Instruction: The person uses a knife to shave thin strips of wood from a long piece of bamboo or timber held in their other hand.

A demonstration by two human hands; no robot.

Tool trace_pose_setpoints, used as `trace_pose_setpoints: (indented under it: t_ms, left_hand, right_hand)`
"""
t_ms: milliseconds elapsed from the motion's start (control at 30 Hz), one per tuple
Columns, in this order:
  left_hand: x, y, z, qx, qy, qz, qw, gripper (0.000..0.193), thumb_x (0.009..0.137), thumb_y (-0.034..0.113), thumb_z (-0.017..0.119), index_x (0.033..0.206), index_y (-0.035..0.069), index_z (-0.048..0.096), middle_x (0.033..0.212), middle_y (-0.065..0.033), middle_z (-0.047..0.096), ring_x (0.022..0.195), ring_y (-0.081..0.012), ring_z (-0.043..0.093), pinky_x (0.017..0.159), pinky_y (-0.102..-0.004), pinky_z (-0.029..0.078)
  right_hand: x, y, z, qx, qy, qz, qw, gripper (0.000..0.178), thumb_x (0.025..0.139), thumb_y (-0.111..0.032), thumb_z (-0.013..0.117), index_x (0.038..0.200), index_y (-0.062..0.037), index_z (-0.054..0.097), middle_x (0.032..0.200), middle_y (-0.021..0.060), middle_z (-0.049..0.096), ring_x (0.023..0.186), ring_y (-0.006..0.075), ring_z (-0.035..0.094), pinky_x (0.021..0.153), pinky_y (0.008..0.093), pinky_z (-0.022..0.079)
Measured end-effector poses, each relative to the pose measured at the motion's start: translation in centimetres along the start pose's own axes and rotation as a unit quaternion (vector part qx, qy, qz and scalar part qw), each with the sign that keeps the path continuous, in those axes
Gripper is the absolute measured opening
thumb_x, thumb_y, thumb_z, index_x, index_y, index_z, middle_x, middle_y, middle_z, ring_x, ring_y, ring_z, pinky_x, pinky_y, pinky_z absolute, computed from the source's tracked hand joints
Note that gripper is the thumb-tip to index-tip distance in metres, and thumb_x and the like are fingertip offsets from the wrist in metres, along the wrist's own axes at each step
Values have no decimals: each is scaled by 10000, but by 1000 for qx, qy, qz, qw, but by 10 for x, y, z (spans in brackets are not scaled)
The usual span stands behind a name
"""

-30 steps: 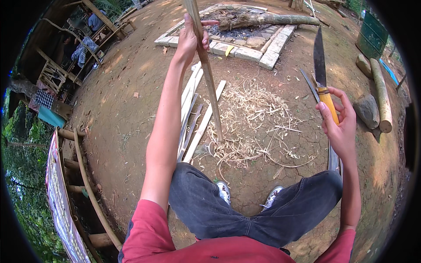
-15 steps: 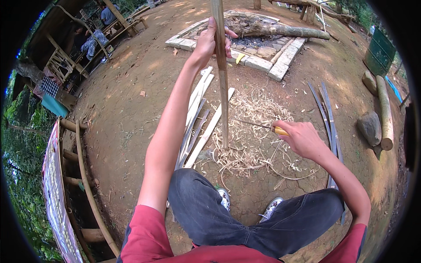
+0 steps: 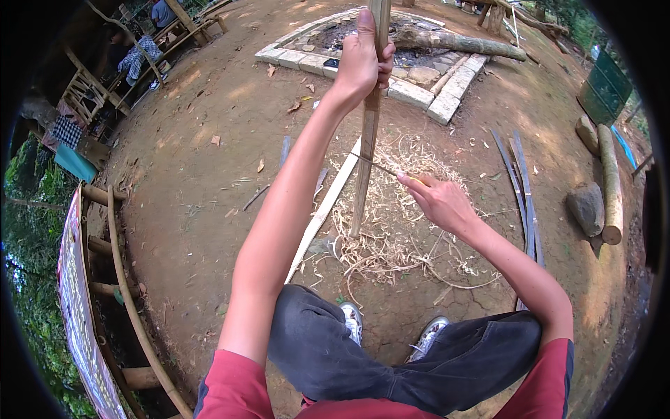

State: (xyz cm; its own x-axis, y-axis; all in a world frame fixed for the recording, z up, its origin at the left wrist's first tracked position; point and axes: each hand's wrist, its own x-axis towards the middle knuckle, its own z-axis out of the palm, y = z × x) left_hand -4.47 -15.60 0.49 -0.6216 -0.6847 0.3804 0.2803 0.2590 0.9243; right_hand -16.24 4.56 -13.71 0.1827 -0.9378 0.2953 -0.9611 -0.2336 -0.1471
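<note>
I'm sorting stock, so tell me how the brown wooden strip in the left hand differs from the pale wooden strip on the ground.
The brown wooden strip is held almost upright by the left hand; the pale wooden strip lies on the ground. The brown strip is darker than the pale one. Both are long and narrow.

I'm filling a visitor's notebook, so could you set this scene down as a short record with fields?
Left hand: grips a long wooden strip, nearly upright
Right hand: holds a knife, blade across the strip
Ground: curly wood shavings
Left of shavings: pale strip
Beyond: stone-edged fire pit, log over its edge
Far right: green drum
</note>
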Motion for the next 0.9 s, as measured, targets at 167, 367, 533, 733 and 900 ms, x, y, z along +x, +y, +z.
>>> trace_pose_setpoints:
  t_ms: [167, 367, 533, 733, 900]
  left_hand:
    - [8, -6, -9, -28, 9, -4, 1000, 732, 909, 751, 273, 623, 93, 417, 487, 9, 372, 403, -84, 373, 373, -266, 332]
    - [1, 14, 9, 11, 51, -32, 998, 705, 900, 770, 225, 639, 136, 388, 479, 45, 331, 381, -79, 325, 370, -246, 286]
    - [-4, 10, 19, 10, 48, -61, 997, 724, 882, 795, 224, 615, 140, 378, 481, 46, 329, 390, -76, 321, 387, -242, 283]
    - [-6, 8, 6, -16, 23, -67, 997, 727, 881, 795, 246, 663, 118, 394, 512, 33, 345, 434, -74, 317, 423, -233, 268]
    - [-10, 15, -11, -23, 6, -40, 999, 729, 954, 684, 274, 798, 35, 566, 498, -29, 468, 434, -141, 474, 473, -298, 449]
  right_hand:
    - [5, 4, 12, 67, 2, -19, 998, 403, 932, -135, 574, 1334, -141, 550, 716, 152, 639, 521, 235, 601, 454, 387, 482]
    - [22, 11, -16, 88, 43, -38, 994, 314, 927, -153, 598, 1237, -165, 644, 664, 109, 660, 477, 201, 574, 451, 349, 473]
    - [11, 20, 2, 60, -32, -25, 997, 312, 926, -162, 607, 1233, -198, 653, 664, 80, 672, 478, 191, 583, 497, 372, 502]
    - [25, 10, -24, 118, 39, 3, 992, 330, 878, -112, 650, 1197, -195, 673, 860, 120, 728, 660, 206, 694, 646, 336, 575]
    - [20, 17, -32, 48, -25, -26, 998, 312, 879, -154, 655, 1190, -176, 673, 765, 120, 697, 597, 228, 662, 563, 350, 530]
